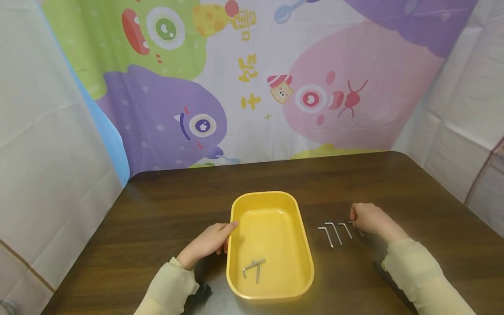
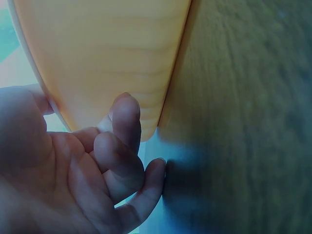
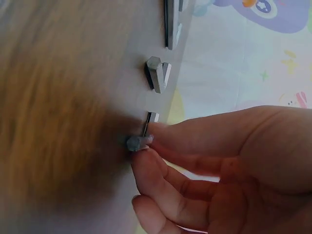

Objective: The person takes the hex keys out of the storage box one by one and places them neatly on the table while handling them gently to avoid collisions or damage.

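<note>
A yellow plastic tray (image 1: pixel 305 258) stands on the table with two silver Allen keys (image 1: pixel 257 271) crossed near its front end. My left hand (image 1: pixel 210 240) holds the tray's left wall, thumb at the rim and fingers bent against the outside, as the left wrist view shows too. Right of the tray, my right hand (image 1: pixel 370 218) pinches a short-armed Allen key (image 3: pixel 133 142) between thumb and forefinger, low over the table. Just left of that hand lie three more L-shaped Allen keys (image 1: pixel 334 233) in a row, side by side.
The dark wood table (image 1: pixel 177 197) ends at the back against a hanging cloth (image 1: pixel 252 131) printed with cartoon monsters. Pale sheets (image 1: pixel 59 131) hang on both sides.
</note>
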{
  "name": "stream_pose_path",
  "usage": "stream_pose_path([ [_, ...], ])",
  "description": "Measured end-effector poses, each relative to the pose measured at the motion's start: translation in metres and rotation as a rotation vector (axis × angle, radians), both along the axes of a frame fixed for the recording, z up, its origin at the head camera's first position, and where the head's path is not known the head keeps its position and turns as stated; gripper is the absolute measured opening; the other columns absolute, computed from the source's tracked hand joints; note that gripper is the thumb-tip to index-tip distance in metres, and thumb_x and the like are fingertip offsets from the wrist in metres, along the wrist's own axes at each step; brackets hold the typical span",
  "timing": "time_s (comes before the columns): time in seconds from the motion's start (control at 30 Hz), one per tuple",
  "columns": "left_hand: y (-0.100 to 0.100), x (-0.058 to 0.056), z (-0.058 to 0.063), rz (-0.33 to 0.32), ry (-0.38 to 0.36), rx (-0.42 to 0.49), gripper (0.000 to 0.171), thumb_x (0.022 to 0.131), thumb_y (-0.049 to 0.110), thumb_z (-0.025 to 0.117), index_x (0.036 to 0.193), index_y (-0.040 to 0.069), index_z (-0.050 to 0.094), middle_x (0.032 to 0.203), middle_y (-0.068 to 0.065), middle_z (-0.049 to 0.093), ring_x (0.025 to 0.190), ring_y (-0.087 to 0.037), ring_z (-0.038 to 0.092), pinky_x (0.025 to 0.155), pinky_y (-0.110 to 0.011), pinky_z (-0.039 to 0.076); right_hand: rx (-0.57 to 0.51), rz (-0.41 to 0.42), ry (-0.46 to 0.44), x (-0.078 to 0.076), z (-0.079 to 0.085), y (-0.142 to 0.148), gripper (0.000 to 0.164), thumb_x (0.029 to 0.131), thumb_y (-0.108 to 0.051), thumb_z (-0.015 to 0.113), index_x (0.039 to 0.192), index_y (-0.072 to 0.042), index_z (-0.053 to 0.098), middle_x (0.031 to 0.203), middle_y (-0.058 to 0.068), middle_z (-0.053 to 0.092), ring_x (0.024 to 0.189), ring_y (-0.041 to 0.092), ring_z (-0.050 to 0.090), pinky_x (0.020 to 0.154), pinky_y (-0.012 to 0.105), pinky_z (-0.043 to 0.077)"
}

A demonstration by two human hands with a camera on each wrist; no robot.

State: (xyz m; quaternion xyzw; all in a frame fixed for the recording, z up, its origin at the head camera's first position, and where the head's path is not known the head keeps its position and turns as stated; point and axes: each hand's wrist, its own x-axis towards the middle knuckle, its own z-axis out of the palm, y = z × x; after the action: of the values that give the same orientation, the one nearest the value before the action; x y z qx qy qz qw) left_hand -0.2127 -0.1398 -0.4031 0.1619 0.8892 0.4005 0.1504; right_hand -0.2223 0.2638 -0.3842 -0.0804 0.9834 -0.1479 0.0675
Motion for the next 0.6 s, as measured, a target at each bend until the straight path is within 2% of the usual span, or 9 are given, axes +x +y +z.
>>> stream_pose_path([
  [0.2,-0.002,0.000,0.001,0.001,-0.007,0.004,0.053,0.096,0.046,0.032,0.071,0.008,0.057,0.052,-0.002,0.052,0.041,-0.012,0.041,0.044,-0.026,0.036,-0.004,-0.073,-0.001,0.006,0.015,-0.010,0.015,0.084,-0.019,0.058,0.084,-0.006,0.050,0.075,0.005,0.055,0.065,0.021,0.051,0.056,0.037,0.040],
  [0.43,-0.001,0.002,0.002,-0.009,-0.013,0.009,0.053,0.096,0.046,0.032,0.071,0.007,0.057,0.053,-0.003,0.052,0.042,-0.012,0.041,0.045,-0.026,0.037,-0.023,-0.041,0.153,0.013,0.028,-0.036,0.018,0.085,-0.018,0.060,0.093,-0.004,0.054,0.077,0.005,0.057,0.063,0.019,0.053,0.053,0.036,0.042],
  [0.6,-0.001,0.002,0.002,-0.013,-0.002,0.006,0.053,0.096,0.046,0.032,0.069,0.008,0.056,0.053,-0.006,0.053,0.042,-0.012,0.041,0.045,-0.025,0.037,-0.062,0.021,0.255,0.019,0.032,-0.061,0.014,0.083,-0.015,0.061,0.092,-0.005,0.055,0.076,0.002,0.057,0.061,0.014,0.051,0.052,0.032,0.041],
])
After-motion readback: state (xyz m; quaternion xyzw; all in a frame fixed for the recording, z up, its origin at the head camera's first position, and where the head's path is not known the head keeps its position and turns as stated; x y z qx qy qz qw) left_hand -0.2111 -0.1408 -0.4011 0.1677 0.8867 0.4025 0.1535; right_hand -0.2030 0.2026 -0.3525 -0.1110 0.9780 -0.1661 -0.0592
